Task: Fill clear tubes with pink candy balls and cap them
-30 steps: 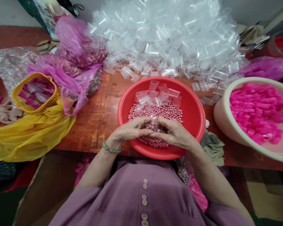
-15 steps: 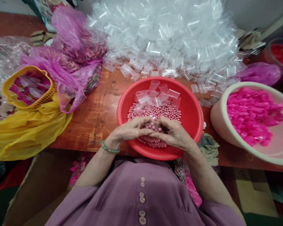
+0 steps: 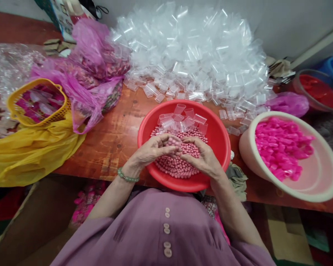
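Observation:
A red basin [image 3: 220,147] holds many small pink beads [image 3: 180,168], with several clear plastic tubes [image 3: 187,122] lying on them at the far side. Above the beads, my left hand [image 3: 154,150] is closed around a clear plastic tube [image 3: 174,142] with pink beads inside. My right hand [image 3: 201,157] hovers over the basin's right half, close to the tube's end. Its thumb and fingers are apart, and nothing shows between them.
Behind the basin rises a large heap of clear tubes [image 3: 188,51]. At the right stands a whitish tub [image 3: 326,166] of bright pink plastic pieces [image 3: 283,147]. Purple bags [image 3: 86,92], a yellow basket [image 3: 39,120] and a yellow bag [image 3: 36,151] lie left on the wooden table [image 3: 111,136].
My hands were cupped together over pink beads; now they are apart, with the bead-filled tube in my left. My right fingers have spread. The view has shifted slightly.

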### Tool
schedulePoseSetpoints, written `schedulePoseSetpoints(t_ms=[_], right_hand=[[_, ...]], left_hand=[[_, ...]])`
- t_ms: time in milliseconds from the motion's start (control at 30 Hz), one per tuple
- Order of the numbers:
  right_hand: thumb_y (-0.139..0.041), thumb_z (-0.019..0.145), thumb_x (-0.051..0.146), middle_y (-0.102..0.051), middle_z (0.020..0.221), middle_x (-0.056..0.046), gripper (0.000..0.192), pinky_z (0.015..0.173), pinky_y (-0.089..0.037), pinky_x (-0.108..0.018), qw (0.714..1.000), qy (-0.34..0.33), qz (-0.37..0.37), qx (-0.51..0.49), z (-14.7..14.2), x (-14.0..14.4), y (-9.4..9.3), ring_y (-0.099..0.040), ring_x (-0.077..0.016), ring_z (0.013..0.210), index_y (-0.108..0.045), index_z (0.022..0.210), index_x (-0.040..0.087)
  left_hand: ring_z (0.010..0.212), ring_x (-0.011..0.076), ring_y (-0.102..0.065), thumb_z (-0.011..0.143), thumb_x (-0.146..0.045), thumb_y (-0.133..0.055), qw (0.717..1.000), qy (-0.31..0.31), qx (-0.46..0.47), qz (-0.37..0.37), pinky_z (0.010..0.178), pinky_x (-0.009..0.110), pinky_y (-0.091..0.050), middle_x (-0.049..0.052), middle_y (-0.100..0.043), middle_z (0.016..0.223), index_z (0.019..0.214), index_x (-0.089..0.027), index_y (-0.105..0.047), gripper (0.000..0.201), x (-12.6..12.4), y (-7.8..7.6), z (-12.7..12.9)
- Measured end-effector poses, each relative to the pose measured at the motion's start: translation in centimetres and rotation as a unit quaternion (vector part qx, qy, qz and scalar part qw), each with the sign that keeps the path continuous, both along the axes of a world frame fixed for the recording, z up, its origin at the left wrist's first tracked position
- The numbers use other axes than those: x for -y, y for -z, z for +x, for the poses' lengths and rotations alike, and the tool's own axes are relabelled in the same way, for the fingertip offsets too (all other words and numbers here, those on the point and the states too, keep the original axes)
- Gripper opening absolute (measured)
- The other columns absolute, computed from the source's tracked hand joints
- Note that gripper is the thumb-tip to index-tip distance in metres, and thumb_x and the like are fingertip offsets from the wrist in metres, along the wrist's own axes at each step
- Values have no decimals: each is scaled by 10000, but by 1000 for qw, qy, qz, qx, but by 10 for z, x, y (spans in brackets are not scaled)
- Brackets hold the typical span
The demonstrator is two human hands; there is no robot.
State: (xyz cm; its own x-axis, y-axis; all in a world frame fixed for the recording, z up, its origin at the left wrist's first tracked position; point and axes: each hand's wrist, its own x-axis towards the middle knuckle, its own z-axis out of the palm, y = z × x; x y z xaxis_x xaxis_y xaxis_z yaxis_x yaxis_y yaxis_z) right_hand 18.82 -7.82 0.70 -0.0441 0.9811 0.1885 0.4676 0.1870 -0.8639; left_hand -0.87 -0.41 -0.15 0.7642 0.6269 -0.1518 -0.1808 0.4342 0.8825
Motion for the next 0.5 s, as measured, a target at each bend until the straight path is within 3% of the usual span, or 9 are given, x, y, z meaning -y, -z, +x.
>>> schedulePoseSetpoints(t_ms=[200, 333, 400, 500], right_hand=[[-673, 869, 418, -720, 938, -49, 256, 824, -541, -313, 999, -31, 38, 19, 3, 11, -3, -675, -166, 878, -642, 976, 188], [-653, 889, 400, -721, 937, -53, 234, 830, -544, -312, 994, -17, 54, 96, 28, 29, -22, -669, -164, 893, -648, 979, 184], [-652, 892, 386, -721, 945, -44, 208, 825, -548, -321, 991, 32, 42, 122, 57, 43, -37, -669, -165, 890, -655, 988, 201], [-627, 902, 378, -719, 933, -47, 185, 808, -549, -363, 955, 226, 28, 189, 126, 63, -50, -672, -191, 865, -666, 972, 211]], left_hand=[[812, 143, -688, 784, -310, -765, 988, -101, -89, 70, 752, 211, -549, 37, -741, 869, 943, -187, -729, 205, 8, -5, -9], [852, 196, -718, 748, -364, -784, 971, -145, -171, 80, 769, 248, -581, 41, -766, 906, 912, -217, -739, 224, 7, -13, -14], [860, 198, -715, 738, -396, -782, 958, -154, -220, 97, 785, 247, -584, 38, -769, 931, 895, -227, -742, 234, 7, -16, -12], [870, 188, -703, 748, -427, -759, 947, -143, -261, 121, 785, 218, -574, 24, -767, 956, 892, -252, -738, 227, 11, -19, -5]])
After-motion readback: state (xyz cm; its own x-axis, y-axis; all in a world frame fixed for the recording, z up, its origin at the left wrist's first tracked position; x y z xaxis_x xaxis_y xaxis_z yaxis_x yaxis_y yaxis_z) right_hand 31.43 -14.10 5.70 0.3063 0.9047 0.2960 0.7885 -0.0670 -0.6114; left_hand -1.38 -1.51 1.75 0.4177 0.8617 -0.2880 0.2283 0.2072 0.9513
